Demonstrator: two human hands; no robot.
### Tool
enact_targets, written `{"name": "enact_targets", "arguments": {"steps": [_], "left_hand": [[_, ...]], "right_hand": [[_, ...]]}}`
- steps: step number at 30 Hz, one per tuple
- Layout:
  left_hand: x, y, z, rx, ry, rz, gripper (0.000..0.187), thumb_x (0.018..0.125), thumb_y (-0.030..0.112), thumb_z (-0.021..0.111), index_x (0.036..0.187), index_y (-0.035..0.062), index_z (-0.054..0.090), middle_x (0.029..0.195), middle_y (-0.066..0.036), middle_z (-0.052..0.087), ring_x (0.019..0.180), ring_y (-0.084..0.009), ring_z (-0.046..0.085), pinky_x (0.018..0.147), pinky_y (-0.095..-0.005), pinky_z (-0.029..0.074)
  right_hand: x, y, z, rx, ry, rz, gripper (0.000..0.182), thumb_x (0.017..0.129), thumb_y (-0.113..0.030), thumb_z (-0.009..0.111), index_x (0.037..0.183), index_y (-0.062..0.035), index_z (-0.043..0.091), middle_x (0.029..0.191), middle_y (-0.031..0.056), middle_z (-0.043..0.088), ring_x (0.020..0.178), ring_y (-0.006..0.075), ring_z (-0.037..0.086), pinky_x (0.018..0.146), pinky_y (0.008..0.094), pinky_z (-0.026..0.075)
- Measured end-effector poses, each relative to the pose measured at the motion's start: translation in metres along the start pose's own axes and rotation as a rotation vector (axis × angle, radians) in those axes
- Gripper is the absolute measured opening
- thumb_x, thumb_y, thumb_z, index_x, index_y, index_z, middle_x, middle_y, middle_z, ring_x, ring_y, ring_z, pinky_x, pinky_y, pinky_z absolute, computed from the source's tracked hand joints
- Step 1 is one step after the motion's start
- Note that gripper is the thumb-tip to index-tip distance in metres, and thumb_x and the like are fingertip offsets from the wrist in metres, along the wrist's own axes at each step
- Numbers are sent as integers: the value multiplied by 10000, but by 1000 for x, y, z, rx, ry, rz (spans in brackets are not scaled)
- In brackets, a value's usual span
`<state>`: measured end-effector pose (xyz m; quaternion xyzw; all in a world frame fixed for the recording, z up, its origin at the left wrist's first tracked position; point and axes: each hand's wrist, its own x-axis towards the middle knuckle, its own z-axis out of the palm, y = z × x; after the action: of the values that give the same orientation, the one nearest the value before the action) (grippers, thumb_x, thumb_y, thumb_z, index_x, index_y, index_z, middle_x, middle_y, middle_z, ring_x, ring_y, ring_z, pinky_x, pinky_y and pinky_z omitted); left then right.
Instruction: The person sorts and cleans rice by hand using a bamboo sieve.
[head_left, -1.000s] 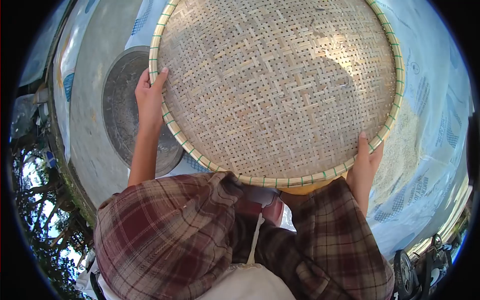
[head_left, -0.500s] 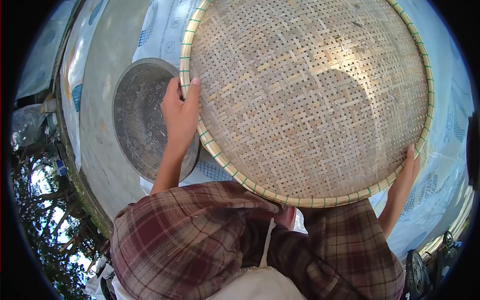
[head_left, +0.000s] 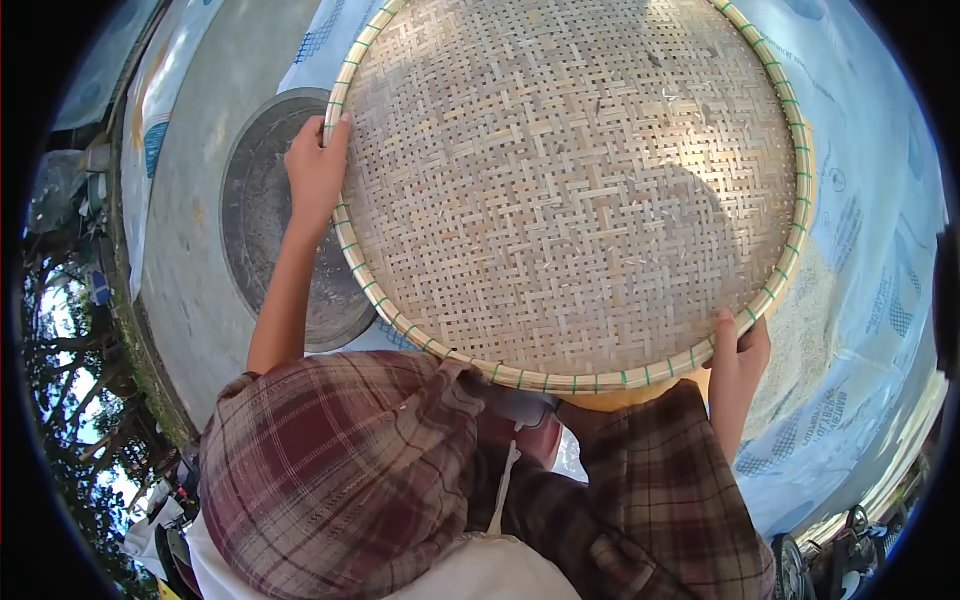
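One woven tray [head_left: 570, 220], gripped between both hands [head_left: 318, 175] [head_left: 738, 358].

Basin [head_left: 238, 205] left of tray [head_left: 560, 220], probably grain [head_left: 810, 310] on sheeting [head_left: 885, 230] at right.

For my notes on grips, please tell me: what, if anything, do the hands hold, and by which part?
A tray, by its rim: the left hand grips it at the left side, the right hand at the lower right.
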<state>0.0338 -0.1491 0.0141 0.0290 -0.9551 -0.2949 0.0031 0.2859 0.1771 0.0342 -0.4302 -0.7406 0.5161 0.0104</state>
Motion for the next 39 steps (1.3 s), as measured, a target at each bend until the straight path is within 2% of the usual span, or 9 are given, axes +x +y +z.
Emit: {"name": "enact_targets", "arguments": {"steps": [5,9,12,19,20,22,25,29,39], "left_hand": [[-40,51,2,-120,-98,10,263,839,232,587,768,-17,540,538,-33,456,534,-68,389,499,-257,345],[12,-16,10,43,40,32,251,844,230,580,827,-19,554,575,-51,505,545,-87,426,525,-270,370],[-7,19,2,-34,-5,22,254,845,229,581,859,-24,556,605,-56,529,553,-93,439,537,-275,380],[-5,-9,12,-163,-55,4,222,853,201,588,882,-18,567,650,-12,536,585,-53,424,530,-247,359],[5,-14,11,-21,-8,4,208,854,184,588,888,-19,564,658,-7,541,590,-48,423,530,-243,358],[-14,19,1,-57,20,-7,193,860,173,581,890,-18,565,675,5,545,604,-43,425,540,-236,360],[-41,52,0,-291,-24,58,226,870,206,568,873,-20,570,691,6,548,626,-45,429,568,-236,365],[1,-21,9,-89,11,4,238,861,219,573,880,-19,562,674,-15,521,631,-73,412,577,-254,368],[-37,17,26,-84,-119,28,242,884,230,541,898,-12,528,652,-39,491,599,-101,421,548,-286,374]], "right_hand": [[34,25,-76,252,69,23,309,870,-132,498,1122,46,504,963,120,590,791,127,547,727,288,444],[2,-21,-1,2,-87,-62,360,856,-116,529,1170,54,481,1007,127,584,856,150,543,776,290,433],[20,3,-8,130,164,-54,366,878,-154,492,1176,57,465,1043,136,567,890,145,532,794,280,417],[10,-7,-18,-54,-168,72,395,838,-111,548,1180,64,455,1041,141,580,859,146,560,736,279,442],[6,13,11,21,-11,-206,415,846,-103,509,1213,70,424,1103,173,551,950,179,537,800,316,423],[17,33,16,83,161,-207,422,846,-96,472,1232,63,410,1102,174,536,1001,202,509,844,334,399],[29,35,-43,156,104,44,423,832,-91,486,1229,41,432,1003,112,570,865,167,548,747,289,439],[-2,-11,-3,25,-34,-91,466,796,-67,551,1233,43,430,1004,105,573,856,142,535,730,270,435],[19,26,-21,53,216,-116,359,810,-88,474,1148,34,480,924,91,571,778,129,504,699,269,418]]}}
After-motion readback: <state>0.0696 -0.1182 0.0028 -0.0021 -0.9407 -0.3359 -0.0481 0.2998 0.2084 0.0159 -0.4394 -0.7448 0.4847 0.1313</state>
